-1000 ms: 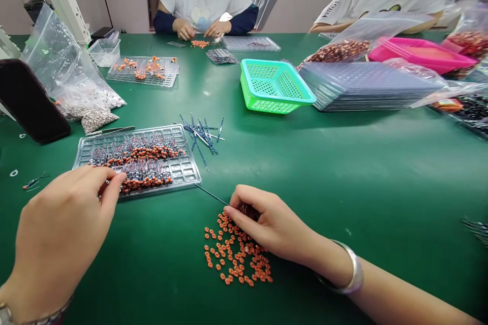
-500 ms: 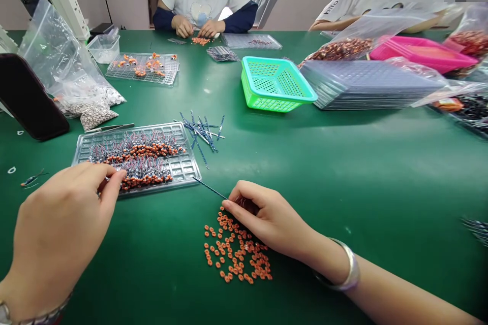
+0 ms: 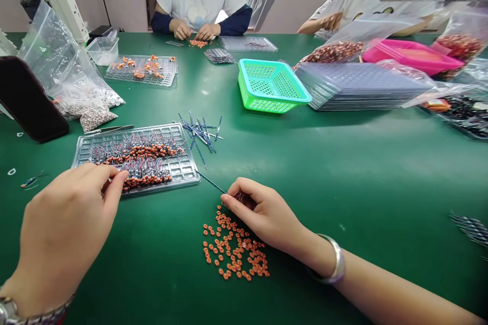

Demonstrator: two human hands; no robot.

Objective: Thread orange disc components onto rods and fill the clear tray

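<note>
My left hand (image 3: 72, 223) is at the near left edge of a clear plastic tray (image 3: 183, 170), thumb and forefinger pinched together; whatever they pinch is hidden. Rows of small wired parts with orange ends (image 3: 148, 177) lie in that tray. My right hand (image 3: 263, 208) is closed around a thin dark-blue strip (image 3: 211, 182), which points up and left toward the tray's corner. Fine reddish wires show inside its curled fingers. Loose orange ring-like pieces (image 3: 238, 254) are scattered on the green table below it. Beyond the tray's right side lies a loose pile of similar blue strips (image 3: 202, 132).
Tweezers (image 3: 110, 129) lie behind the tray, near bags of small white parts (image 3: 95, 114) and a propped phone (image 3: 30, 99). A green basket (image 3: 272, 86) stands beside stacked clear trays (image 3: 366, 86). Across the table, a co-worker's hands (image 3: 192, 29) are at an orange pile.
My left hand has shifted slightly right along the tray edge, still pinched. My right hand keeps its hold on the strip and has hardly moved. The view has turned slightly.
</note>
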